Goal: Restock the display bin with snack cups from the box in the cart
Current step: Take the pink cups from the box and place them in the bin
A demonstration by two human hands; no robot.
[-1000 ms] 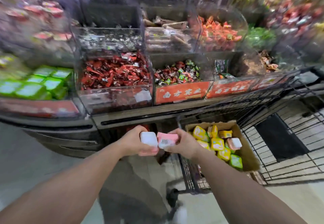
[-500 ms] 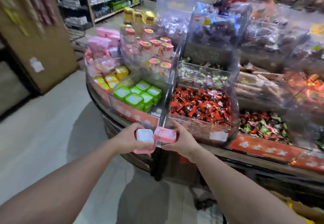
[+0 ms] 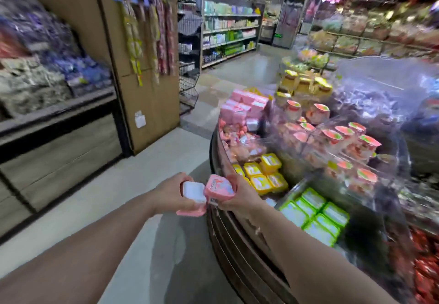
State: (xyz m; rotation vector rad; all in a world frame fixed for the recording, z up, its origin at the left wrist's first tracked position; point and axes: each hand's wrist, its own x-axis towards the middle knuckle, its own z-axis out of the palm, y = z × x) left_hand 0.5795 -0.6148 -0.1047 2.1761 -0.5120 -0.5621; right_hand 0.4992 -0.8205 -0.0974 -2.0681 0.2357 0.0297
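Left hand (image 3: pixel 171 190) curled around a pink cup (image 3: pixel 193 196), white bottom turned up. Right hand (image 3: pixel 240 194) gripping a second pink cup (image 3: pixel 219 186), touching the first, just before the round display stand (image 3: pixel 237 239). Further right, yellow cups (image 3: pixel 261 173), green cups (image 3: pixel 316 215), pink boxes (image 3: pixel 244 106) behind.

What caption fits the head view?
Left hand and right hand each hold a pink snack cup beside the display.
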